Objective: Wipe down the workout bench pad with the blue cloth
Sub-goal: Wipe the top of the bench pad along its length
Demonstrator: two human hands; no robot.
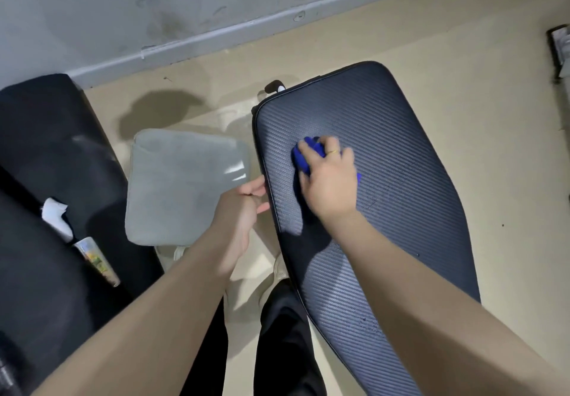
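The dark, carbon-weave bench pad (pixel 401 161) runs from the upper middle toward the lower right. My right hand (pixel 330 176) presses the bunched blue cloth (pixel 303 156) onto the pad's left half, fingers curled over it, so most of the cloth is hidden. My left hand (pixel 243 207) sits at the pad's left edge with fingers loosely bent and fingertips touching the rim; it holds nothing that I can see. A few water drops lie on the pad near its lower end.
A grey cushion (pixel 185 186) lies on the beige floor left of the pad. A black padded piece (pixel 52 155) fills the left side, with a white scrap and a printed tube (pixel 95 260) on it. My legs and shoes stand below. A grey wall runs behind.
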